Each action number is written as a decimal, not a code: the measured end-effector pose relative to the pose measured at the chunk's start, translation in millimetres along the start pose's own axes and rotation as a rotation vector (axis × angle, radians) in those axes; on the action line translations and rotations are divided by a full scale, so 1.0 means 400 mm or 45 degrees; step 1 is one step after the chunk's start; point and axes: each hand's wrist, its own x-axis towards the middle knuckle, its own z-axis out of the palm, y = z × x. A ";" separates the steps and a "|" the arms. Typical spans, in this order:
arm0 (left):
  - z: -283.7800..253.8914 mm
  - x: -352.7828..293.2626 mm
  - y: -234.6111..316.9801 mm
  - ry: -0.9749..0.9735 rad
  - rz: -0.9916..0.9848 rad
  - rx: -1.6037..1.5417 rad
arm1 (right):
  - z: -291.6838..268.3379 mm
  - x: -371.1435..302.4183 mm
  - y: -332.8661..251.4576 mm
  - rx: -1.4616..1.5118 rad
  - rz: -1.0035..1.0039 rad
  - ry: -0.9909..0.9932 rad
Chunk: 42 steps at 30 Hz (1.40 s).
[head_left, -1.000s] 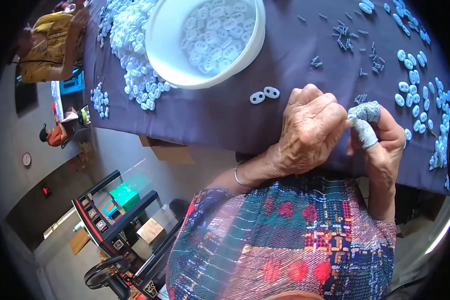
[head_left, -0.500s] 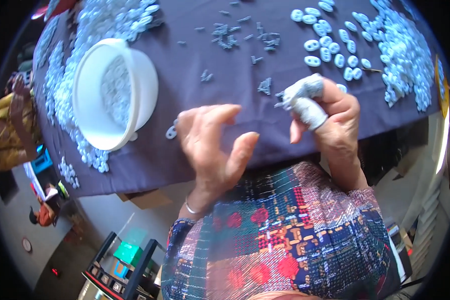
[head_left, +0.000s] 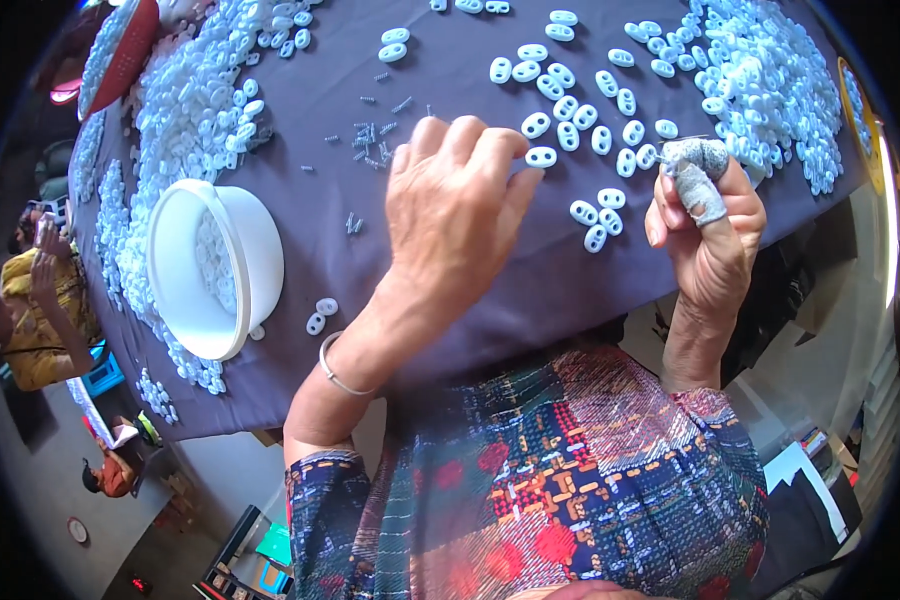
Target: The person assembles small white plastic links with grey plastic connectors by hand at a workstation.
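Observation:
At the tips of my left hand [head_left: 455, 200], thumb and forefinger close on a white oval two-hole piece [head_left: 540, 157], over the dark cloth. Its other fingers are curled. My right hand [head_left: 715, 215] is held up at the right, with pale wrapping [head_left: 698, 178] on its thumb and forefinger. Those two press together; thin wisps show at their tips, too small to make out. More white two-hole pieces [head_left: 568, 135] lie loose between the hands and beyond them. Small metal springs [head_left: 367, 133] lie scattered left of my left hand, partly hidden by it.
A white round tub [head_left: 260, 260], tilted in view, holds pale pieces at the left. Large heaps of white pieces lie at the far left [head_left: 185, 110] and right [head_left: 770, 90]. A red basket [head_left: 125, 60] stands at the far left edge. Another person [head_left: 45, 310] sits beyond the left edge.
My left hand has gone from open above the cloth to pinching a white two-hole piece farther forward. My right hand stays closed and appears farther right; the whole view has shifted.

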 end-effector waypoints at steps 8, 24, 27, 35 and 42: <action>0.039 0.031 0.014 -0.014 0.137 0.100 | -0.004 -0.003 0.019 0.066 -0.003 0.031; -0.117 -0.255 0.009 0.007 -0.543 -0.117 | 0.113 -0.068 0.037 -0.113 0.323 -0.260; -0.130 -0.271 0.019 0.198 -0.665 0.021 | 0.118 -0.083 0.042 -0.118 0.310 -0.256; -0.120 -0.264 0.011 0.093 -0.573 0.141 | 0.132 -0.092 0.048 -0.238 0.392 -0.355; -0.089 -0.272 0.022 0.243 -0.414 -0.105 | 0.143 -0.095 0.046 -0.347 0.463 -0.389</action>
